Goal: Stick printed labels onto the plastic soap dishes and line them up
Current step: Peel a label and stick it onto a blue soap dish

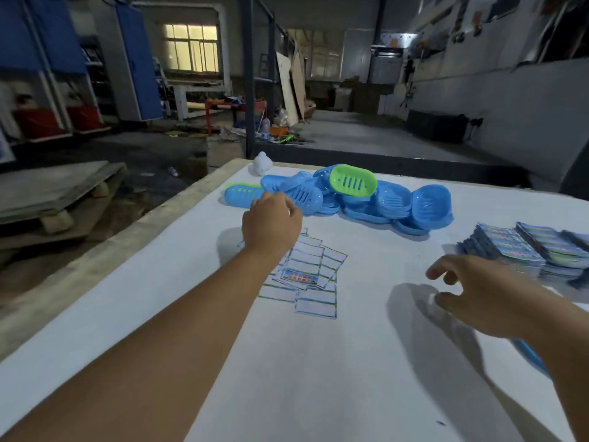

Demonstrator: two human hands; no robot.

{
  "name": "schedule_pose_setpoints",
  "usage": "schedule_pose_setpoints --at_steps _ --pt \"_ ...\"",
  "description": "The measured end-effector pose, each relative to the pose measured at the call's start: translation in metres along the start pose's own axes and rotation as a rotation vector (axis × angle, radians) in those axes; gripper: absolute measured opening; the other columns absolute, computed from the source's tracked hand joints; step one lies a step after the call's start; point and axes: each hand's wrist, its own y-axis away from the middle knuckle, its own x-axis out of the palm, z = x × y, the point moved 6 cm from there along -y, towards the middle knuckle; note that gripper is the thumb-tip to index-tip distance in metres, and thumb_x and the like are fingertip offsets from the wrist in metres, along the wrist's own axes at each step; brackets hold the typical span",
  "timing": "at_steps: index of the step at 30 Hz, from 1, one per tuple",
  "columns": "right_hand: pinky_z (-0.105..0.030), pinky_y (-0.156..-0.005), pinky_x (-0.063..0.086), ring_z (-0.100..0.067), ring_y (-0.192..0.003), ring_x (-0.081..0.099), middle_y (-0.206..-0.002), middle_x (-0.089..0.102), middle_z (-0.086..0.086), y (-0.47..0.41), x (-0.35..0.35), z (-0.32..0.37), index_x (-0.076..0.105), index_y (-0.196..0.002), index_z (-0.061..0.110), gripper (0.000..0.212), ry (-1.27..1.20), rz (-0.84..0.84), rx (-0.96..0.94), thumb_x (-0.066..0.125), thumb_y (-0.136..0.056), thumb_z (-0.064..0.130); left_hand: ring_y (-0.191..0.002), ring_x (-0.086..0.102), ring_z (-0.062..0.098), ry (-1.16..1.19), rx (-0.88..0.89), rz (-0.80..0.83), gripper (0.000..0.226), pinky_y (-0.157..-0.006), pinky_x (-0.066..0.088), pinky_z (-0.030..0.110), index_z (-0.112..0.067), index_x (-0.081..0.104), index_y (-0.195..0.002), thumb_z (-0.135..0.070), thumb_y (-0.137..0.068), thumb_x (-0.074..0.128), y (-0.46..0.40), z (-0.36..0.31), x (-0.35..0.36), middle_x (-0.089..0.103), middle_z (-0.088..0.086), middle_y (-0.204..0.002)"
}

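Observation:
A heap of blue soap dishes (pixel 398 204) lies at the far side of the white table (pixel 318 362), with one green dish (pixel 352 181) on top. My left hand (pixel 271 223) reaches to the heap's left end, its fingers against a blue slotted dish (pixel 304 197); whether they grip it is hidden. Loose label backings (pixel 314 272), mostly blank with one printed, lie scattered under my left wrist. My right hand (pixel 478 291) hovers above the table with fingers loosely spread, holding nothing. Stacks of printed labels (pixel 526 247) sit just beyond it.
A small white figurine (pixel 262 163) stands at the table's far left corner. A blue dish edge (pixel 530 357) shows under my right forearm. The table's left edge drops to a workshop floor with pallets (pixel 57 199).

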Motion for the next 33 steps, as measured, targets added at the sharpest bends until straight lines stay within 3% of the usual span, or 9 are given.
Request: schedule_pose_setpoints --at_steps 3,6,9,12,17,22,25,30,33 --pt "-0.027 -0.079 0.043 -0.009 -0.091 0.054 -0.108 0.054 0.015 -0.001 0.006 0.003 0.054 -0.126 0.043 0.035 -0.01 -0.011 -0.035 0.062 -0.092 0.043 -0.117 0.052 0.029 -0.209 -0.008 0.013 0.031 -0.093 0.042 0.043 -0.022 0.062 -0.122 -0.031 -0.094 0.053 -0.036 0.041 0.01 0.059 0.005 -0.127" --pt "-0.026 -0.08 0.042 -0.007 -0.09 0.051 -0.101 0.053 0.016 -0.003 0.009 0.003 0.053 -0.123 0.046 0.036 -0.01 -0.048 -0.061 0.063 -0.089 0.049 -0.13 0.043 0.03 -0.372 0.045 0.072 0.048 -0.102 0.037 0.045 -0.024 0.05 -0.139 -0.037 -0.093 0.055 -0.064 0.07 0.023 0.045 0.004 -0.148" --pt "-0.026 -0.076 0.039 -0.004 -0.084 0.048 -0.096 0.05 0.021 -0.006 0.013 0.001 0.051 -0.117 0.051 0.035 -0.002 -0.075 -0.067 0.064 -0.085 0.055 -0.145 0.025 0.031 -0.426 0.063 0.215 0.073 -0.113 0.025 0.052 -0.033 0.036 -0.149 -0.063 -0.086 0.055 -0.086 0.093 0.036 0.025 0.003 -0.163" --pt "-0.025 -0.07 0.039 0.003 -0.075 0.049 -0.093 0.052 0.024 -0.008 0.016 -0.002 0.046 -0.108 0.058 0.034 0.0 -0.093 -0.064 0.064 -0.079 0.061 -0.148 0.018 0.033 -0.331 -0.075 0.356 0.091 -0.114 0.021 0.056 -0.04 0.031 -0.151 -0.082 -0.073 0.054 -0.098 0.112 0.047 0.018 0.0 -0.164" --pt "-0.021 -0.061 0.038 0.011 -0.069 0.05 -0.09 0.054 0.026 -0.009 0.017 -0.005 0.042 -0.097 0.063 0.033 -0.045 -0.116 -0.043 0.063 -0.072 0.066 -0.124 0.046 0.033 -0.166 -0.141 0.247 0.073 -0.096 0.045 0.045 -0.032 0.049 -0.138 -0.064 -0.075 0.07 -0.102 0.116 0.047 0.048 0.005 -0.139" --pt "-0.02 -0.065 0.037 0.012 -0.074 0.048 -0.096 0.054 0.026 -0.003 0.012 0.006 0.047 -0.111 0.057 0.033 -0.024 -0.127 -0.063 0.059 -0.081 0.064 -0.12 0.048 0.033 -0.116 -0.194 0.054 0.068 -0.093 0.045 0.042 -0.031 0.053 -0.133 -0.064 -0.076 0.069 -0.077 0.098 0.024 0.052 0.004 -0.136" --pt "-0.023 -0.071 0.04 0.008 -0.08 0.051 -0.103 0.057 0.024 0.003 0.008 0.022 0.052 -0.119 0.051 0.035 -0.052 -0.108 -0.08 0.058 -0.087 0.061 -0.119 0.048 0.031 -0.093 -0.135 0.013 0.068 -0.094 0.042 0.043 -0.034 0.055 -0.131 -0.067 -0.073 0.067 -0.044 0.059 0.01 0.052 0.001 -0.137" --pt "-0.026 -0.073 0.047 0.006 -0.077 0.062 -0.1 0.062 0.025 0.007 -0.004 0.044 0.059 -0.118 0.043 0.035 -0.374 -0.233 -0.101 0.061 -0.086 0.056 -0.119 0.045 0.026 -0.072 0.053 0.054 0.067 -0.094 0.035 0.039 -0.04 0.056 -0.129 -0.071 -0.07 0.063 0.028 -0.023 -0.013 0.05 -0.007 -0.139" --pt "-0.026 -0.073 0.053 0.009 -0.082 0.065 -0.112 0.062 0.025 0.008 -0.007 0.05 0.055 -0.125 0.05 0.046 -0.65 -0.279 -0.127 0.062 -0.081 0.062 -0.118 0.045 0.024 -0.111 0.139 0.125 0.073 -0.094 0.036 0.04 -0.042 0.053 -0.13 -0.078 -0.068 0.058 0.074 -0.062 -0.019 0.048 -0.01 -0.139"
